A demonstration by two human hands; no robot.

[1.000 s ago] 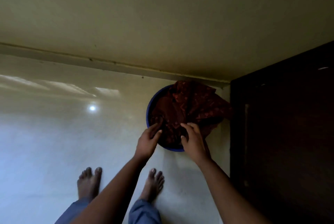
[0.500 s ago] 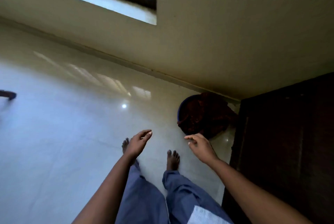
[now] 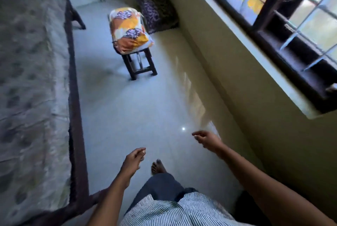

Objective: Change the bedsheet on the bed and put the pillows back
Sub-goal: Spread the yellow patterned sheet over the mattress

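Both hands have come away from the dark red cloth heaped in the blue tub. The view has swung round from that corner, so tub and cloth have left the frame.

The bed (image 3: pixel 32 79) now runs down the left side, its top a grey, faintly patterned surface inside a dark frame. Motion blur hides whether that surface is a sheet or the bare mattress. No pillow lies on the part in view.

At upper centre a dark stool (image 3: pixel 141 65) stands on the pale floor (image 3: pixel 127 112), carrying an orange patterned pillow (image 3: pixel 129 30) that overhangs its seat. Just behind it, a purple patterned pillow (image 3: pixel 157 12) sits on the floor, propped against the wall (image 3: pixel 228 65) below the window (image 3: pixel 284 16), which fills the upper right.

The left hand (image 3: pixel 134 158) is at lower centre, arm stretched forward, fingers loosely curled, thumb near the fingertips, holding nothing. The right hand (image 3: pixel 207 139) is a little higher and to the right, near the wall, back uppermost, fingers slack and bent leftward, also empty. The hands are well apart, and a bare foot (image 3: pixel 157 166) is on the floor between them.
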